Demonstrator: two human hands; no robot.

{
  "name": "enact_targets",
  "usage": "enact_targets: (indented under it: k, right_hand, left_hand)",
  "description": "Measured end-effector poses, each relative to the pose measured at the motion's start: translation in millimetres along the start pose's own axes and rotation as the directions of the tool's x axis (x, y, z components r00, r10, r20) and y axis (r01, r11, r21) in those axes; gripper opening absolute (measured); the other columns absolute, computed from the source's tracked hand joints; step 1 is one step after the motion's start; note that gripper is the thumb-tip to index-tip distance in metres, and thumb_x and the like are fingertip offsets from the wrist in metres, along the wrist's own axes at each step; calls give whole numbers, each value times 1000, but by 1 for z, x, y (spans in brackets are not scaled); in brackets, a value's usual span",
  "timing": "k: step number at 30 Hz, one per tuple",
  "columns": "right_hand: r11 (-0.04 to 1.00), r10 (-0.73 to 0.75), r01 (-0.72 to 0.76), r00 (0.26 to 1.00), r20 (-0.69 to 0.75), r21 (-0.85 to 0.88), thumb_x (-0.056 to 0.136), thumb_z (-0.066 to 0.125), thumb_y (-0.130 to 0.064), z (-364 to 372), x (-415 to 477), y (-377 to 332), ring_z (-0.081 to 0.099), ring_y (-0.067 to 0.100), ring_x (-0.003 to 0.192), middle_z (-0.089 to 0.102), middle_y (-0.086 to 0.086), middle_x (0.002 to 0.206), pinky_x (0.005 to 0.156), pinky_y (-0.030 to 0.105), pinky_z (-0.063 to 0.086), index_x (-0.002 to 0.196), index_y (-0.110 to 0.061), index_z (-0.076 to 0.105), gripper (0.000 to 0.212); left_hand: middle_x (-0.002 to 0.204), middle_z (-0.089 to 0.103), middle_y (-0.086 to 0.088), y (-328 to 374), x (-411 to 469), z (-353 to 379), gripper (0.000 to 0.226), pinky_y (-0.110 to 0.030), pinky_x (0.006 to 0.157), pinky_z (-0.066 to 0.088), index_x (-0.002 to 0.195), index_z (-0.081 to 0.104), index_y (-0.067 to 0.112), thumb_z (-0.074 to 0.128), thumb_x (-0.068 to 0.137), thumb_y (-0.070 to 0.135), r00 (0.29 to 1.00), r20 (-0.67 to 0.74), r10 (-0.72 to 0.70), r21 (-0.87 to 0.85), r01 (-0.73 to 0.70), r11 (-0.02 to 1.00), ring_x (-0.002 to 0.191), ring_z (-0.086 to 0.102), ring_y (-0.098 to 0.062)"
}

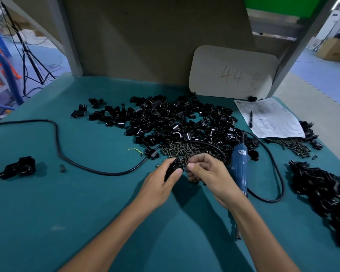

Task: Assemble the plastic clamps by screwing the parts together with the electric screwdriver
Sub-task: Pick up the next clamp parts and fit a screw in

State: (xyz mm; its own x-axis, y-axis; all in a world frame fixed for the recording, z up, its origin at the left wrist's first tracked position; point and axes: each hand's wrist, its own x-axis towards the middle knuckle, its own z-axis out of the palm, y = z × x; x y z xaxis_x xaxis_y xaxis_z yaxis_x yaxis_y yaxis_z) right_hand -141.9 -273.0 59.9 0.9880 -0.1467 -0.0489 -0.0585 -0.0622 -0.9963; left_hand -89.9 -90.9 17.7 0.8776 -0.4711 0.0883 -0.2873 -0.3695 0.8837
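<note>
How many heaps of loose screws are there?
2. One screw heap lies centre, left of the blue screwdriver; the other heap lies right, at the near edge of the paper sheet. Piled clamp parts may hide more.

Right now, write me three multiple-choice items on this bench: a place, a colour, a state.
1. The electric screwdriver lies: A. on the table, right of the right hand; B. on the floor; C. on a shelf.
2. Its body is: A. red; B. blue; C. yellow.
3. The left hand: A. lies flat; B. hangs idle; C. grips a black clamp part.
Key: 1A, it rests beside that hand; 2B, the housing is blue; 3C, the fingers curl round the part.
</note>
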Motion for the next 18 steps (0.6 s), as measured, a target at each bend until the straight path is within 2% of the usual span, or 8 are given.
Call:
enact_targets:
  k: [3, 6, 10, 13, 16, 18]
  right_hand:
    - [1000, 1, -1, 1000, 3, -25, 98, 68, -13, 1, 2, -2, 72, 17, 81, 76, 7, 88, 74, 27, 58, 105, -5, 68, 11]
    - [1000, -5, 5, 1000, 0, -4, 97, 68, -14, 1, 5, -1, 72, 17, 81, 77, 8, 89, 74, 27, 59, 105, -7, 71, 11]
    - [1000, -11, 12, 999, -30, 28, 96, 70, -14, 5, 7, 3, 71, 14, 79, 76, 5, 85, 71, 26, 58, 101, -10, 73, 7]
    - [998, -36, 34, 999, -37, -50, 94, 73, -16, 7, 8, 4, 69, 12, 76, 75, 1, 82, 69, 25, 57, 95, -17, 78, 6]
    - [987, -35, 38, 999, 17, -157, 97, 70, -16, 4, 6, 1, 70, 13, 76, 75, 2, 86, 71, 25, 57, 97, -26, 79, 14]
    - [945, -48, 60, 998, 46, -322, 100, 66, -21, 1, 6, -5, 69, 14, 77, 72, 3, 86, 70, 27, 57, 99, -27, 74, 10]
  left_hand:
    - [104, 60, 34, 0, 0, 0, 41, -4, 69, 39, 132, 45, 49, 41, 95, 68, 1000, -1, -2, 4, 2, 1000, 98, 56, 14]
    - [109, 62, 28, -1, 0, 0, 44, -8, 70, 38, 135, 44, 48, 40, 95, 68, 1000, 16, 2, 12, -3, 1000, 99, 57, 12]
    - [122, 62, 19, -4, 1, 2, 52, -23, 82, 45, 140, 42, 44, 38, 95, 69, 999, 33, -4, 19, 3, 1000, 108, 58, 1]
    - [120, 62, 20, -5, 0, 2, 49, -22, 81, 45, 138, 42, 46, 39, 95, 69, 999, 32, 9, 21, -9, 1000, 107, 57, 3]
    - [119, 62, 20, -5, 1, 2, 47, -20, 79, 44, 138, 42, 46, 39, 96, 67, 1000, 24, 9, 19, -10, 1000, 107, 58, 3]
    - [114, 61, 21, -5, 1, 2, 46, -17, 74, 41, 137, 42, 46, 38, 97, 68, 999, 26, 19, 37, -20, 999, 101, 58, 3]
